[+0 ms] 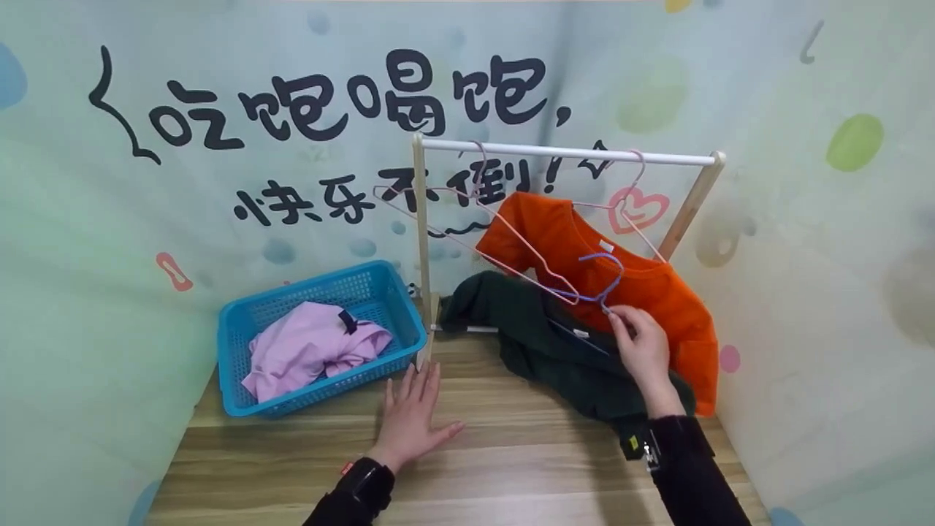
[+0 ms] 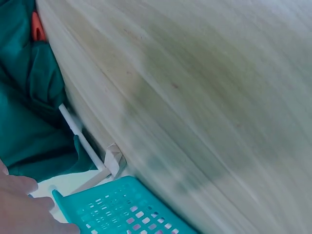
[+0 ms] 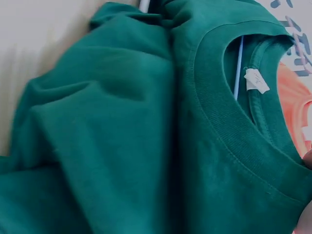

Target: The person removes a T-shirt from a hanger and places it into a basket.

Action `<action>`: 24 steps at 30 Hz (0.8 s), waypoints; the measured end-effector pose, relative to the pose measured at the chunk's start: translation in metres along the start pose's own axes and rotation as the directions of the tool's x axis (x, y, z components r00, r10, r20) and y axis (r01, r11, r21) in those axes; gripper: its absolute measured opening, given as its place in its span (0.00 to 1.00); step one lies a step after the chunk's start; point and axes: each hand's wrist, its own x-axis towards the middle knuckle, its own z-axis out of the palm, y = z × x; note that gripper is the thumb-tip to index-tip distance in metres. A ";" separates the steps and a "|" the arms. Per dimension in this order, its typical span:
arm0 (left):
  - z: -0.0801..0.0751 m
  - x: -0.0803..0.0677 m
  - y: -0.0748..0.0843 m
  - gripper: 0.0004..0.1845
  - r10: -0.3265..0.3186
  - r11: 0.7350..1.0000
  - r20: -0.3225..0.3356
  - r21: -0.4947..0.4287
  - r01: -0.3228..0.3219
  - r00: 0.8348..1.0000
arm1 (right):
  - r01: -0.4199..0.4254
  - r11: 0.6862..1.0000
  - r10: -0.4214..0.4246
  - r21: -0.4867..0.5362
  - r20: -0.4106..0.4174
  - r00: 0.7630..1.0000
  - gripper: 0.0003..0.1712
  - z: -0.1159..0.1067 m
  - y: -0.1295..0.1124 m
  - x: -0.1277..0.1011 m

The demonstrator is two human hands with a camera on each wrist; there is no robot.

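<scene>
My right hand (image 1: 644,343) pinches a blue clothes hanger (image 1: 621,272) just below its hook, in front of the rack. From that hanger hangs a dark green shirt (image 1: 527,332), sagging to the tabletop. The right wrist view shows the shirt's round collar (image 3: 204,83) close up, with a white label (image 3: 256,81) and part of the hanger inside. Spread with straight fingers, my left hand (image 1: 410,422) is low over the table near the foot of the rack and the basket, holding nothing. Only some of its fingers show in the left wrist view.
A clothes rack with a white rail (image 1: 555,151) carries an empty pink hanger (image 1: 522,237) and an orange shirt (image 1: 690,310) on another pink hanger. Left of it, a blue basket (image 1: 228,343) contains a pink garment (image 1: 296,351). Printed cloth walls surround the wooden table (image 1: 504,467).
</scene>
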 end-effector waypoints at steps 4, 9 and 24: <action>0.002 0.003 0.003 0.60 0.005 1.000 0.004 -0.009 -0.005 1.000 | 0.005 1.000 -0.005 0.015 0.003 1.000 0.06 0.004 0.011 -0.016; 0.007 0.009 0.005 0.57 0.000 0.999 -0.051 -0.041 -0.002 0.999 | 0.057 0.998 -0.059 0.034 0.032 0.998 0.06 0.009 0.018 -0.030; 0.005 0.035 0.021 0.50 0.040 0.996 -0.172 -0.072 -0.053 0.984 | 0.414 0.910 -0.413 0.031 0.159 0.897 0.12 0.022 0.020 -0.055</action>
